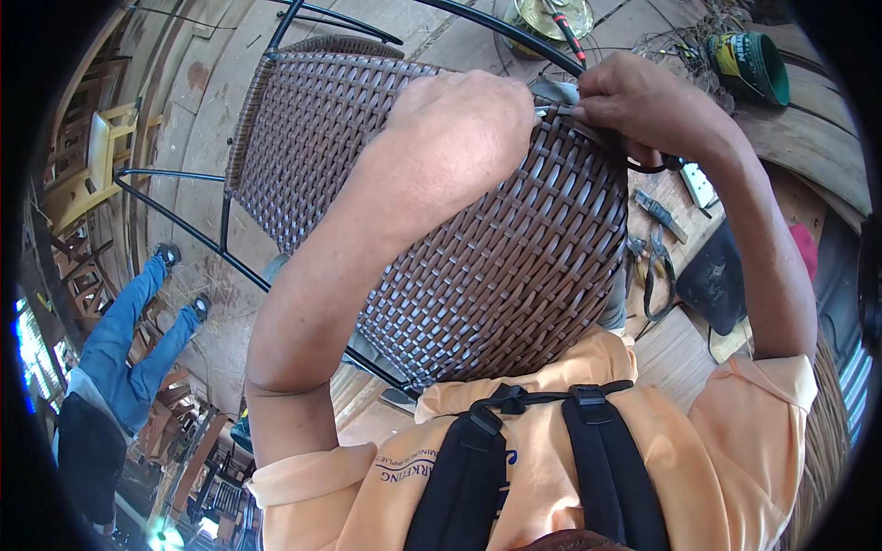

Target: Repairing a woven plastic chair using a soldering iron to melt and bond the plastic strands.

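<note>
Across mid-frame: brown woven panel (pixel 501 257), hands at its upper edge | left hand (pixel 461 119) curled, its hold hidden, cannot tell; right hand (pixel 634 103) pinched together, contents unclear | likely best: pinch close, press evenly | dark bar (pixel 533 42) bounds the top; dark-handled tool (pixel 670 272) crowds right

Toward the right edge of the plank floor (pixel 195 115), a dark green bucket (pixel 746 66) sits beside dried strands (pixel 669 35); a white power strip (pixel 698 186) and black-handled pliers or snips (pixel 656 255) lie nearby. Toward the left edge stand a co-worker's shoes (pixel 167 254).
</note>
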`<move>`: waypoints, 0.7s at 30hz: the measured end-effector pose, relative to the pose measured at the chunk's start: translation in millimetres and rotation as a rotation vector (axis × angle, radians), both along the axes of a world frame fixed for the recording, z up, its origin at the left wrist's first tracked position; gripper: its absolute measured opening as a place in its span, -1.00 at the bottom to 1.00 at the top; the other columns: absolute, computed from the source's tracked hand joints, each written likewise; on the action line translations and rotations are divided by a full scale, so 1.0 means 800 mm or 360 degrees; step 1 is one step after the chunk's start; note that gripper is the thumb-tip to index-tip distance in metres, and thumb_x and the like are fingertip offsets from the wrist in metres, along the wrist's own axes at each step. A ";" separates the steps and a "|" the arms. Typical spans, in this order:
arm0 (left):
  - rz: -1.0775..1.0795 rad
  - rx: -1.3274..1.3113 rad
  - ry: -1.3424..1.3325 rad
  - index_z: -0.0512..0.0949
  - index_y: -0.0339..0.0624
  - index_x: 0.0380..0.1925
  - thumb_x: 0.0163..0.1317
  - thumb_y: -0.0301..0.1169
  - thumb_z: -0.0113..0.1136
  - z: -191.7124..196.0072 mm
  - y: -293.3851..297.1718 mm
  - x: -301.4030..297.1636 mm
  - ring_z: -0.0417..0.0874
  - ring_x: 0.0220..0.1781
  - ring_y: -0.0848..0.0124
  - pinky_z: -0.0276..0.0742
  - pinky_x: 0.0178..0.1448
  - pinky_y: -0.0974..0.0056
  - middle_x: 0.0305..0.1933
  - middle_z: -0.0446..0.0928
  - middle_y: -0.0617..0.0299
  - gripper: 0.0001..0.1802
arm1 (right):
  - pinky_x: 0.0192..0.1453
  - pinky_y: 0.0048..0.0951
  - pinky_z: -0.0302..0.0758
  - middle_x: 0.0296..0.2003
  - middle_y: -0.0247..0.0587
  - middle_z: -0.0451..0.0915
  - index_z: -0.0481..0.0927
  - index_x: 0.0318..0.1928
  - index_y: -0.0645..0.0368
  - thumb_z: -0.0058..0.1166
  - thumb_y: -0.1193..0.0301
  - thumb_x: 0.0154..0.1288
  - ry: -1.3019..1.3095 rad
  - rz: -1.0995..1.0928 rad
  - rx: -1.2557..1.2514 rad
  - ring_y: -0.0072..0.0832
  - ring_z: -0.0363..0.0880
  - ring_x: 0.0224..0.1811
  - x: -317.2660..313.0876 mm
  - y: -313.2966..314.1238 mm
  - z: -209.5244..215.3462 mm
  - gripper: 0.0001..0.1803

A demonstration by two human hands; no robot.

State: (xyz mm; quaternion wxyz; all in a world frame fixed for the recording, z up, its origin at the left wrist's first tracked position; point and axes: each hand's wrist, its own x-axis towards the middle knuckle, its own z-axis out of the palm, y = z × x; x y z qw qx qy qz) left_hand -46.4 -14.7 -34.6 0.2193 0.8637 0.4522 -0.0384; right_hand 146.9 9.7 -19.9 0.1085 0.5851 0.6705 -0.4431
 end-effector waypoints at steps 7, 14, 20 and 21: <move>-0.0002 0.0252 0.0224 0.62 -0.18 -0.35 0.33 -0.26 0.02 0.031 0.000 -0.012 0.66 -0.34 0.00 0.55 -0.23 -0.04 -0.44 0.61 -0.04 -0.73 | -0.70 -0.38 0.43 -0.78 -0.23 0.43 0.61 -0.36 0.31 -0.06 0.33 0.38 0.0114 -0.0061 0.0026 -0.43 0.48 -0.78 0.004 -0.005 -0.009 -0.70; -0.0141 0.0206 0.0408 0.64 -0.24 -0.40 0.22 -0.38 0.04 0.042 0.006 0.014 0.70 -0.32 0.03 0.60 -0.20 0.05 -0.44 0.62 -0.07 -0.78 | -0.74 -0.50 0.32 -0.82 -0.36 0.38 0.62 -0.45 0.22 -0.05 0.33 0.37 0.0201 -0.0165 0.0080 -0.59 0.44 -0.79 0.013 -0.013 -0.017 -0.70; -0.0375 0.0247 0.0709 0.71 -0.10 -0.28 0.13 -0.43 0.18 0.052 0.010 0.035 0.75 -0.16 0.31 0.62 -0.12 0.29 -0.22 0.71 0.16 -0.81 | -0.74 -0.51 0.32 -0.82 -0.39 0.38 0.62 -0.47 0.22 -0.03 0.37 0.33 0.0214 -0.0143 0.0089 -0.60 0.43 -0.80 0.014 -0.013 -0.016 -0.73; -0.0406 0.0258 0.0710 0.70 -0.11 -0.34 0.12 -0.43 0.15 0.050 0.009 0.040 0.74 -0.20 0.25 0.62 -0.14 0.23 -0.28 0.69 0.12 -0.84 | -0.74 -0.51 0.33 -0.82 -0.39 0.38 0.62 -0.46 0.22 -0.04 0.38 0.32 0.0228 -0.0142 0.0078 -0.60 0.44 -0.80 0.013 -0.013 -0.015 -0.73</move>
